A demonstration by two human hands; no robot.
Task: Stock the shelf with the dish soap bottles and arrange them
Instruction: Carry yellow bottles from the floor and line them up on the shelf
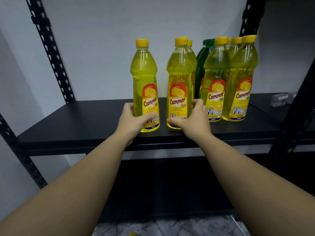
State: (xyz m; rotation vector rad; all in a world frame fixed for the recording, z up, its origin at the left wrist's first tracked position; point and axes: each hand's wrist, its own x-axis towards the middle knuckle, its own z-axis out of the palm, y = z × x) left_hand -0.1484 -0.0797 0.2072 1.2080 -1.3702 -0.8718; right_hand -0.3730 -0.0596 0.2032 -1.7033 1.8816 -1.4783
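Several yellow lemon dish soap bottles stand upright on a black shelf (76, 120). My left hand (134, 119) is wrapped around the base of the leftmost bottle (144, 79), which stands apart near the front edge. My right hand (192, 120) grips the base of the second bottle (179, 79), with another yellow bottle right behind it. To the right stands a tight group: two front yellow bottles (215, 79) (242, 77), more yellow ones behind, and a green bottle (200, 65) partly hidden at the back.
Black perforated uprights (49, 51) (250, 16) frame the shelf against a pale wall. The left half of the shelf is bare. A small clear packet (279, 99) lies on a neighbouring shelf at right. A lower shelf (170, 184) sits beneath, above a marbled floor.
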